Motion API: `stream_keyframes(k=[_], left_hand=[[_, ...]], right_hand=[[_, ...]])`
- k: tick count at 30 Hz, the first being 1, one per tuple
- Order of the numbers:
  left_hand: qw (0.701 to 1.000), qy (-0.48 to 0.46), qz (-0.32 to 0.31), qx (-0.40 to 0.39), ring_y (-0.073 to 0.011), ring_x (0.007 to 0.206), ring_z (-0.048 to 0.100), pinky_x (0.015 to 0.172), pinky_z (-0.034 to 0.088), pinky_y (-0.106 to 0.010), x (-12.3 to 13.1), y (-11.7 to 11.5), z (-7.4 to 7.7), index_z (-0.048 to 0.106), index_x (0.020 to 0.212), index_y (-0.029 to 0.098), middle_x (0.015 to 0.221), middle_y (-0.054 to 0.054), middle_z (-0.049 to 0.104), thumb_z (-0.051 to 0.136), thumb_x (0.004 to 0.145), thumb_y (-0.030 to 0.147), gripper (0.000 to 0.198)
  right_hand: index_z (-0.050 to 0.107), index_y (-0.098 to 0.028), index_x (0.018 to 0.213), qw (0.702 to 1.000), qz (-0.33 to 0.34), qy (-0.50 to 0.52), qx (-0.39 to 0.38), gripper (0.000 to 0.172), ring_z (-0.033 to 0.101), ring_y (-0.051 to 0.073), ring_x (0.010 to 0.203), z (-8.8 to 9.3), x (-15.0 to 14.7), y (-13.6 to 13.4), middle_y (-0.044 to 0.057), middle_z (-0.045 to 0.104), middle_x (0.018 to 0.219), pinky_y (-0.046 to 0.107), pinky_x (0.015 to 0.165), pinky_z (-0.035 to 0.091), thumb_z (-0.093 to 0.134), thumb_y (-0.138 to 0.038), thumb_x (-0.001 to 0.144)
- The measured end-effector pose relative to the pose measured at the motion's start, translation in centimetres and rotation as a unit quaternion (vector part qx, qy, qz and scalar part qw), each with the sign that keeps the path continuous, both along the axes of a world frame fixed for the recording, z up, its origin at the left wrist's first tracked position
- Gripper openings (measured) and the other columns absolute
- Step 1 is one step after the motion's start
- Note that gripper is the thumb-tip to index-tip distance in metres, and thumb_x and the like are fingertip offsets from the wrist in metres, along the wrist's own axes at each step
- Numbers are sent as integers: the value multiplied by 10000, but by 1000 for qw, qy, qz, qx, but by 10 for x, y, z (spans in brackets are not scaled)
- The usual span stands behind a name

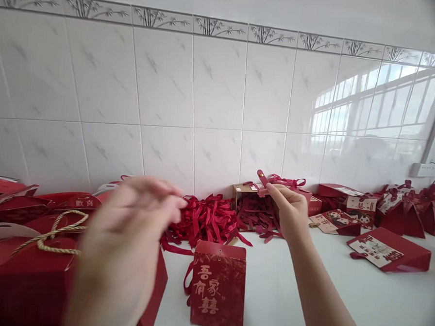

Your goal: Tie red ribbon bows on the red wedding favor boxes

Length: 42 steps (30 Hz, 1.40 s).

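Note:
My right hand (pixel 290 203) pinches a small dark-red strip (pixel 262 179) with a gold-coloured dot, held up by the wall above an open cardboard box (pixel 235 195) of similar strips. Large and blurred, my left hand (pixel 130 226) is raised at the left of centre; what its curled fingers hold, if anything, cannot be made out. Between the hands a red box with gold characters (pixel 218 292) stands on the white table (pixel 269 287), a ribbon loop at its left side. Behind it lies a heap of red ribbons (pixel 209 218).
Large red boxes (pixel 25 274) with gold cord crowd the left side. On the right, a red box (pixel 391 250) lies on its side, and several red boxes (pixel 400 211) stand behind it. A tiled wall (pixel 221 100) backs the table.

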State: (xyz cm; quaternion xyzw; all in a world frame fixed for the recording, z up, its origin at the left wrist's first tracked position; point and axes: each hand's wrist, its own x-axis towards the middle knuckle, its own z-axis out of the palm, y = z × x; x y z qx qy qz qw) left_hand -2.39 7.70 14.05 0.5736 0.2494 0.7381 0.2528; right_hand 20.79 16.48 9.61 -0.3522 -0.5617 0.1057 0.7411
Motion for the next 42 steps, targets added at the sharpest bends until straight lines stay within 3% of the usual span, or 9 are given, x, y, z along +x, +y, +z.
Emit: stream_keyframes(k=[4,9,13,16,22,32,35,38,42], left_hand=[[985,138,-56,-90,-121,823,575,710,476,-197,30,-6,-3,586,863,204,808,12,603,662,795,256,115],[986,143,-48,-76,-109,808,573,634,467,-169,38,-16,-8,566,921,243,855,21,585,639,821,297,135],[983,174,-57,-23,-75,732,568,651,477,-133,32,-20,-7,567,832,229,775,41,566,639,832,248,74],[979,194,-70,-5,-74,727,574,647,482,-128,30,-19,-7,575,830,227,770,39,578,628,841,220,54],[965,249,-74,40,-98,730,584,611,495,-154,34,-20,-12,574,851,237,776,27,590,575,873,198,45],[949,275,-61,141,-100,754,598,667,504,-183,34,-21,-12,589,864,214,807,14,614,567,848,95,122],[950,279,-65,123,-123,777,607,695,503,-219,34,-25,-8,610,847,204,819,-2,638,561,848,102,113],[955,283,-64,56,-132,773,603,698,492,-227,34,-29,-5,620,823,214,807,0,643,551,869,172,93],[945,316,-86,1,-136,797,595,703,482,-220,31,-29,-4,625,903,234,847,-1,639,533,893,262,97]], right_hand=[[725,-180,705,977,39,-167,124,186,632,146,727,23,-19,-66,37,686,769,256,632,492,601,-169,843],[663,-132,737,925,34,-286,247,148,614,141,681,25,-31,-97,56,654,742,272,638,515,592,-8,778],[590,-142,706,914,10,-309,263,153,574,119,631,24,-33,-102,56,638,743,246,561,488,597,2,756],[514,-166,692,927,42,-291,233,184,524,97,582,22,-33,-105,47,621,746,225,474,429,578,-17,777],[526,-212,924,957,90,-203,186,238,605,135,719,13,-32,-103,18,635,796,237,565,497,646,-61,783],[598,-168,915,927,101,-280,227,219,622,103,729,24,-22,-107,25,650,805,196,595,506,553,24,821],[597,-164,899,919,105,-293,242,233,613,95,732,24,-19,-106,34,636,826,182,583,502,515,42,826],[605,-162,904,910,118,-309,251,264,607,94,724,24,-17,-105,44,626,847,182,580,505,494,63,819],[629,-179,918,900,120,-333,253,302,613,99,712,23,-16,-105,50,621,863,187,556,506,481,68,826]])
